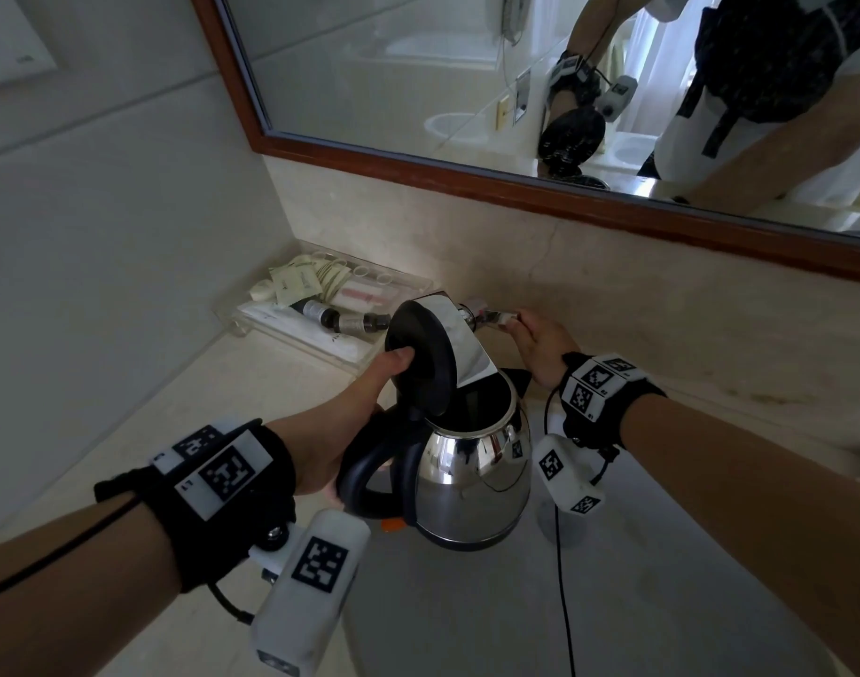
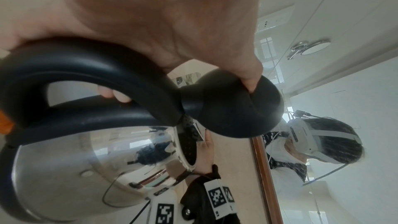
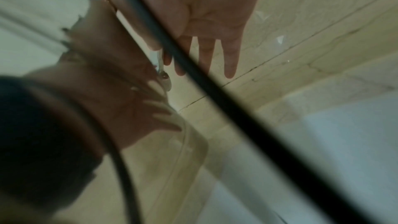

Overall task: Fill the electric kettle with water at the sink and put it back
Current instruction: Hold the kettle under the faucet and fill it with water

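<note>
A steel electric kettle [image 1: 472, 481] with a black handle [image 1: 369, 476] hangs over the sink basin [image 1: 662, 579]. My left hand [image 1: 364, 408] grips the handle, and its thumb presses the black lid [image 1: 418, 354] back so it stands open. The chrome faucet spout [image 1: 460, 334] reaches over the kettle's mouth; no water shows. My right hand [image 1: 540, 344] is behind the kettle, its straight fingers touching the faucet lever [image 1: 494, 317]. The left wrist view shows the hand [image 2: 172, 23] wrapped round the handle [image 2: 96, 67], thumb on the lid [image 2: 237, 108]. The right wrist view shows straight fingers [image 3: 206, 54] at the lever [image 3: 160, 67].
A clear tray [image 1: 252, 310] of toiletry bottles and sachets lies on the marble counter at the back left. A wood-framed mirror [image 1: 418, 90] hangs above the backsplash. A black cable [image 1: 562, 579] dangles from my right wrist over the basin.
</note>
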`<state>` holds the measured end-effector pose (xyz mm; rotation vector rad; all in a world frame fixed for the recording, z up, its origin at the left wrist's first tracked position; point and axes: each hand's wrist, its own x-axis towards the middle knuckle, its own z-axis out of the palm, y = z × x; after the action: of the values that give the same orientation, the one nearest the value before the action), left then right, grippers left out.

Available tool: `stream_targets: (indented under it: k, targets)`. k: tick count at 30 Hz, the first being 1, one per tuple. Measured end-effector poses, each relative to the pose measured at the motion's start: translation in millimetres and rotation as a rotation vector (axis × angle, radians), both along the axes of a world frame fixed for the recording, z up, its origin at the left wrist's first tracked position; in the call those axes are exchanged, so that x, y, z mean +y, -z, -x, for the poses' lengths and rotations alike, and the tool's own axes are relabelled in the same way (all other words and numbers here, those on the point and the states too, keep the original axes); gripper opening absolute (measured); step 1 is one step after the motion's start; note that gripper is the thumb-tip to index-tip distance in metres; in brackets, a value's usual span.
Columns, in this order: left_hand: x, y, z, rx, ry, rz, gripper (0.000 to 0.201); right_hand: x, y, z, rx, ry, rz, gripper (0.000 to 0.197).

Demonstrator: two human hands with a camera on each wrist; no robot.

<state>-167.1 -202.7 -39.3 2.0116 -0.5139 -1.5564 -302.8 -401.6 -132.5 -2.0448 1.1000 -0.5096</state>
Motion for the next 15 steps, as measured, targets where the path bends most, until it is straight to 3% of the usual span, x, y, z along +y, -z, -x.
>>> stream_targets:
  k: [15]
  targets:
    - [1.4, -3.7, 2.1, 0.033, -0.027, 0.014, 0.079, 3.1, -1.3, -1.9, -0.006, 0.017, 0.004, 0.032]
